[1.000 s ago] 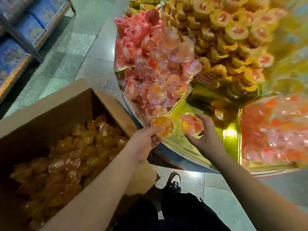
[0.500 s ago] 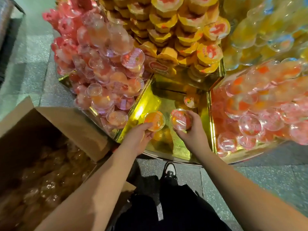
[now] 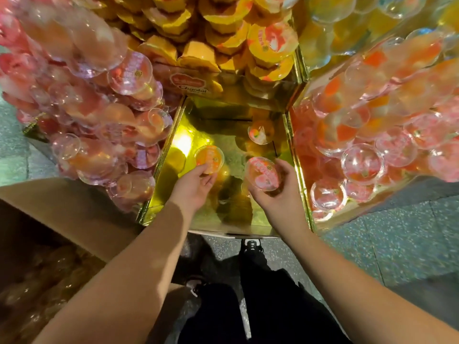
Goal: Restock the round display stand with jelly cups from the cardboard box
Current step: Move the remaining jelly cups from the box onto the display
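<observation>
Left hand point(image 3: 196, 187): fingers curled, pinching an orange-lidded jelly cup point(image 3: 209, 159) by its near rim, lid up. Right hand point(image 3: 278, 192): fingers and thumb wrapped round a pink-lidded jelly cup point(image 3: 263, 173), lid tilted toward the viewer. Neither hand is wide; each is closed on one cup.

Change over the last second: both hands have come off the line of the stand's front edge and now hang inside the gold compartment point(image 3: 223, 219), above its floor. The cardboard box point(image 3: 64, 207), a second ago central at lower left, has slid to the left margin of the view; the person has turned to face the stand. Reading: the carry from box to stand is done and the placing step is under way. Neither cup looks set down yet.

Outward: this compartment of the round display stand point(image 3: 299, 170) is nearly bare. One lone cup point(image 3: 260, 132) sits toward its back right corner, apart from both hands. Compartment to the left is heaped with pink cups point(image 3: 99, 115); the one to the right holds orange-red cups point(image 3: 372, 135); yellow cups point(image 3: 223, 33) are stacked behind. Box contents at lower left are blurred, amber cups as far as I can tell.
</observation>
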`<state>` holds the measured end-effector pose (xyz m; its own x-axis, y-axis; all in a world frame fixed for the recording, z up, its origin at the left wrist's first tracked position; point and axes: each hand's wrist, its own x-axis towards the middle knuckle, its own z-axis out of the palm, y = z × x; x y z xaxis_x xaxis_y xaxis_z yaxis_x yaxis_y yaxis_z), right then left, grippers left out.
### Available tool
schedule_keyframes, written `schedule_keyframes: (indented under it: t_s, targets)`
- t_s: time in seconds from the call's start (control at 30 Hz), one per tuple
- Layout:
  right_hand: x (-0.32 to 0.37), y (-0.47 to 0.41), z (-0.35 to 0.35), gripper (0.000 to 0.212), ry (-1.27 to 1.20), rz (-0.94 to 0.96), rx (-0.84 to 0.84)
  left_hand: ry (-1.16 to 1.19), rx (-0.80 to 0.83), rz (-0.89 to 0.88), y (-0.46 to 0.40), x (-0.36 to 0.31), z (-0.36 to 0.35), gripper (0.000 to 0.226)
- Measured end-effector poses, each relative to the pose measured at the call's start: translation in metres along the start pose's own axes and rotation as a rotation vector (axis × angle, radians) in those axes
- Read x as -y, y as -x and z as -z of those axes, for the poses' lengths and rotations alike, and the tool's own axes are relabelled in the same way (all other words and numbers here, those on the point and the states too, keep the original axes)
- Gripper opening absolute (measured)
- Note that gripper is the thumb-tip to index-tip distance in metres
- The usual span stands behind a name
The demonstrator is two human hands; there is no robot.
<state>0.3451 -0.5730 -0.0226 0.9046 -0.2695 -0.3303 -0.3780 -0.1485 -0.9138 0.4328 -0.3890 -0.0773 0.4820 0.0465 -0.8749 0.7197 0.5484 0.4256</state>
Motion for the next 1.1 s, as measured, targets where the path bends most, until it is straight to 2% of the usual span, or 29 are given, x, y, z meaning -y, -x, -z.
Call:
schedule_keyframes:
  t_s: [0.03, 0.13, 0.27, 0.37, 0.5, 0.67, 0.87, 0.97, 1.1]
  targets:
    - [0.003, 0.006, 0.006, 0.075, -0.042, -0.023, -0.003, -0.004, -0.003, -0.005, -0.004, -0.001, -0.004, 0.037]
    - [0.011, 0.028, 0.028, 0.075, -0.1, -0.075, -0.004, -0.039, -0.017, -0.006, -0.011, -0.002, -0.014, 0.022]
    - [0.013, 0.053, 0.056, 0.081, -0.123, -0.141, -0.024, -0.066, -0.03, -0.035, -0.018, 0.002, -0.024, 0.039]
    - [0.01, 0.068, 0.084, 0.076, -0.122, -0.157, -0.098, -0.096, -0.031, -0.041, -0.022, 0.008, -0.025, 0.034]
    - [0.01, 0.083, 0.119, 0.07, -0.126, -0.228, -0.147, -0.147, 0.01, -0.047, -0.025, 0.016, -0.024, 0.042]
    - [0.025, 0.089, 0.151, 0.074, -0.012, -0.251, -0.198, -0.185, 0.006, -0.04, -0.027, 0.021, -0.027, 0.028]
    - [0.062, 0.04, 0.212, 0.09, 0.281, -0.241, -0.145, -0.203, 0.02, -0.031, -0.028, 0.024, -0.037, 0.014]
    - [0.087, 0.013, 0.239, 0.087, 0.579, -0.18, -0.126, -0.193, 0.03, -0.038, -0.028, 0.024, -0.042, 0.022]
    - [0.108, -0.02, 0.248, 0.091, 0.96, -0.051, -0.112, -0.18, 0.036, -0.044, -0.026, 0.025, -0.046, 0.01]
